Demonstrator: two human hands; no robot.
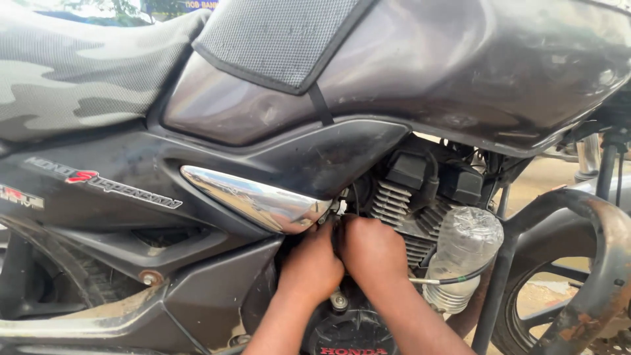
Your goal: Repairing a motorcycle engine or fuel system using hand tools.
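Note:
A dark grey motorcycle fills the view, side on, with its fuel tank [460, 59] at the top. My left hand [311, 266] and my right hand [372, 248] are pressed together just under the chrome side trim [256, 197]. Both reach into the gap behind the finned engine cylinder [394, 204]. Their fingers are curled inward and hidden in the gap, so I cannot see what they touch or hold. The round black engine cover [348, 335] sits just below my wrists.
A clear plastic bottle [460, 253] is tied upside down beside the engine, a thin cable [453, 280] crossing it. A rusty crash guard [591, 263] curves at the right. A camouflage seat [72, 72] lies upper left, a mesh tank cover [276, 36] above.

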